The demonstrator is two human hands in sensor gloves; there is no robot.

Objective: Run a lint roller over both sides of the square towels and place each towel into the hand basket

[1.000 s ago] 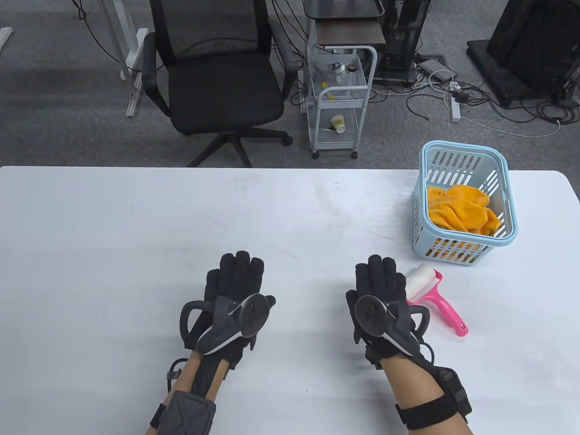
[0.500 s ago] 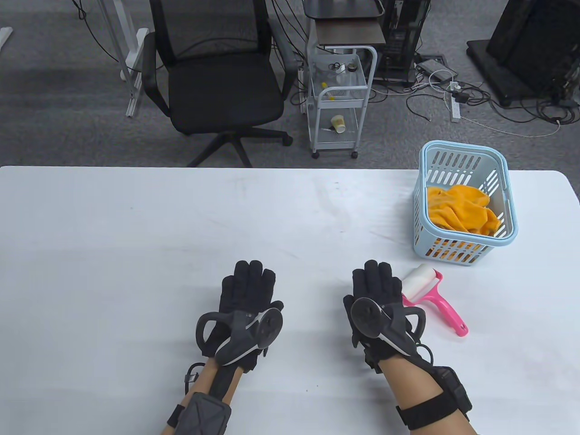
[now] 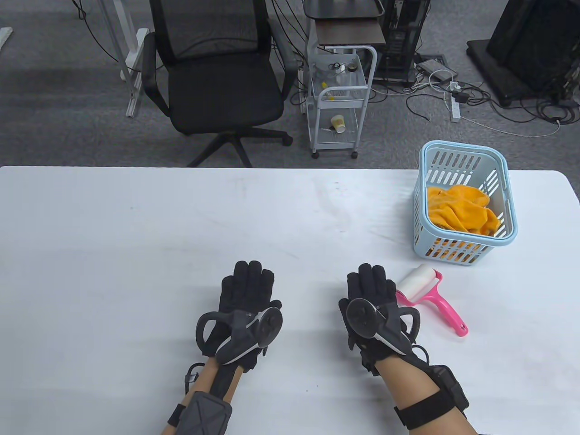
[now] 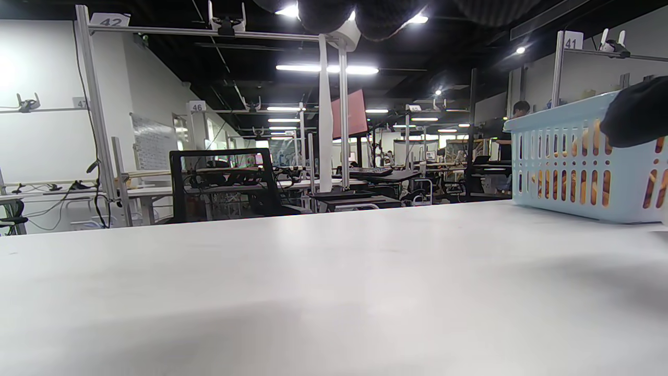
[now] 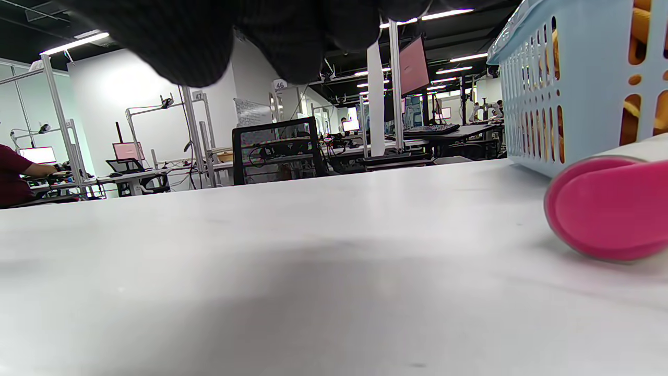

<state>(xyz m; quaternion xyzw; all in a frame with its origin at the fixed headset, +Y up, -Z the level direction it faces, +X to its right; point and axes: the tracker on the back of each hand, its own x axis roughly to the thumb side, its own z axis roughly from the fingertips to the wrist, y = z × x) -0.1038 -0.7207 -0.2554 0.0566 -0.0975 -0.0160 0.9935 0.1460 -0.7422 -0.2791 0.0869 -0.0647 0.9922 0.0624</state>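
Note:
A light blue hand basket point(image 3: 507, 181) stands at the table's right, with crumpled orange towels point(image 3: 462, 208) inside it. The pink-handled lint roller point(image 3: 428, 294) lies flat on the table just in front of the basket, its white roll toward the basket. My left hand point(image 3: 247, 283) lies near the front middle of the table, fingers straight, holding nothing. My right hand point(image 3: 369, 285) lies beside it, fingers straight, just left of the roller and apart from it. In the right wrist view the roller's pink end point(image 5: 608, 209) and the basket point(image 5: 574, 89) sit close on the right.
The white table point(image 3: 136, 235) stretches wide to the left and back. Beyond its far edge stand a black office chair point(image 3: 217, 86) and a small white trolley point(image 3: 340, 99). Cables lie on the floor at the back right.
My left hand slid to the right and slightly nearer, then settled. My right hand drifted a little left and nearer, away from the roller. Basket, towels and roller stayed put.

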